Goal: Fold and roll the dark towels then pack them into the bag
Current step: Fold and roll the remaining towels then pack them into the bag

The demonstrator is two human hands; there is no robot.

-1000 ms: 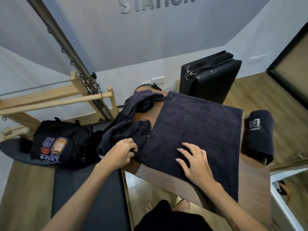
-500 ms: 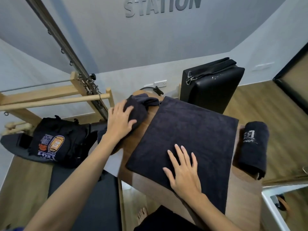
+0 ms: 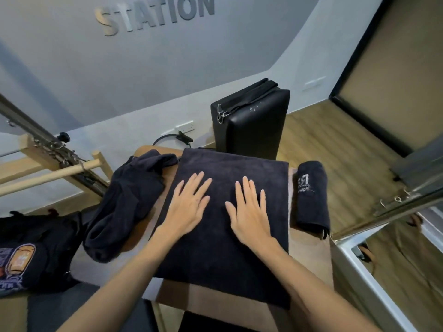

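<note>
Both arms are bare from the lower edge of the view up to the wrists, with no sleeve showing anywhere along them. The left hand point(image 3: 189, 207) is bare too: no glove, no ring, no watch or band at the wrist. The right hand point(image 3: 249, 216) is likewise uncovered, its fingers point(image 3: 245, 188) long and slim with short, plain nails, and its wrist carries nothing. Fine tendon lines show across the backs of both hands. At the bottom edge, between the two forearms, a strip of dark garment point(image 3: 215, 323) is visible; too little of it shows to tell what kind of clothing it is.
</note>
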